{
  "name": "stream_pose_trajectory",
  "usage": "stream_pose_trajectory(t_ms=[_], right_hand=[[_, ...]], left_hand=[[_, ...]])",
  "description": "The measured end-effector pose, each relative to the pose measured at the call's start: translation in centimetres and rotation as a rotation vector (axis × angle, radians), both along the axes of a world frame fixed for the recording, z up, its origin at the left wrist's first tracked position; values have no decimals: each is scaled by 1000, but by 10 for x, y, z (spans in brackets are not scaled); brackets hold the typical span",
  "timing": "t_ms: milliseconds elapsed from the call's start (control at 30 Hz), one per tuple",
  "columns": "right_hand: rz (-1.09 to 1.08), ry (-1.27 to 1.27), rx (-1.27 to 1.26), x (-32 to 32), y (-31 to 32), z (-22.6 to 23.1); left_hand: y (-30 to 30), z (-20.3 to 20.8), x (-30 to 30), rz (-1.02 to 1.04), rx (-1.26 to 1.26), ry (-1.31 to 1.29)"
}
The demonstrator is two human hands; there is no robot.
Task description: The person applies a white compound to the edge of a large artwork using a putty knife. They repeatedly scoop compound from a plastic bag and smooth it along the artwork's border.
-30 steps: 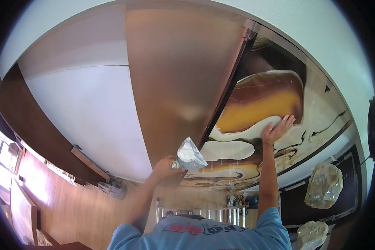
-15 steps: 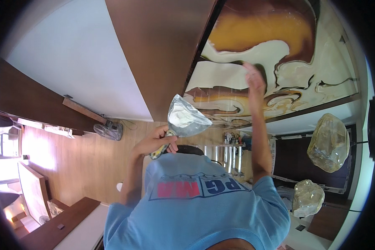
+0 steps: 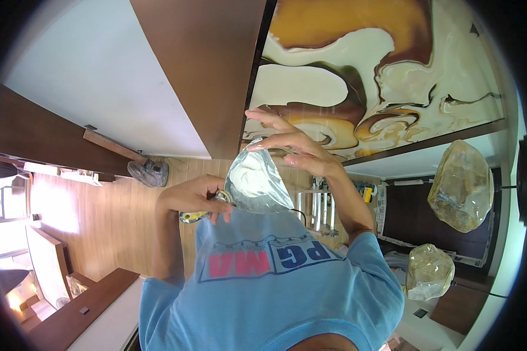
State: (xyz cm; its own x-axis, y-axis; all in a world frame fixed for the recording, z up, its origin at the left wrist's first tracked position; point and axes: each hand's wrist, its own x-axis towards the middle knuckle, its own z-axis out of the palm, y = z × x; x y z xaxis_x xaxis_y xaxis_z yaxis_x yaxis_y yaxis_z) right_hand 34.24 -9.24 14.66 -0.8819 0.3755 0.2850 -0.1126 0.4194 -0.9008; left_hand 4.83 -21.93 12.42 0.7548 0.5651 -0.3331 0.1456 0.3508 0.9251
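My left hand (image 3: 204, 195) is closed round the handle of a wide putty knife (image 3: 266, 203), held in front of my chest. White putty (image 3: 252, 175) lies in a mound on its metal blade. My right hand (image 3: 301, 149) reaches over from the right with its fingers apart. One fingertip of it seems to touch the blade's upper edge beside the putty, while another finger stretches beyond it. Behind this hand is a glossy panel (image 3: 301, 88) with swirls of cream, amber and dark brown.
Two clear, rock-shaped hanging lamps (image 3: 461, 186) are at my right. A brown panel (image 3: 199, 64) adjoins the swirled one. Below are a metal ladder (image 3: 317, 210), a floor fan (image 3: 149, 172) and a wooden floor (image 3: 114, 219).
My right hand has come down from the swirled panel to the blade. The putty knife has turned and moved slightly left and lower, still in my left hand.
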Motion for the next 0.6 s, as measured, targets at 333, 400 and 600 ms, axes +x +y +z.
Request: stream_pose_trajectory(t_ms=[333,400,600], right_hand=[[94,-77,-41,-5,-5,-8],[103,-71,-53,-1,-4,-7],[100,110,-115,3,0,-8]], left_hand=[[-19,-9,-1,78,-58,-57],[-22,-12,-3,108,-64,-87],[-27,-18,-9,152,-68,-158]])
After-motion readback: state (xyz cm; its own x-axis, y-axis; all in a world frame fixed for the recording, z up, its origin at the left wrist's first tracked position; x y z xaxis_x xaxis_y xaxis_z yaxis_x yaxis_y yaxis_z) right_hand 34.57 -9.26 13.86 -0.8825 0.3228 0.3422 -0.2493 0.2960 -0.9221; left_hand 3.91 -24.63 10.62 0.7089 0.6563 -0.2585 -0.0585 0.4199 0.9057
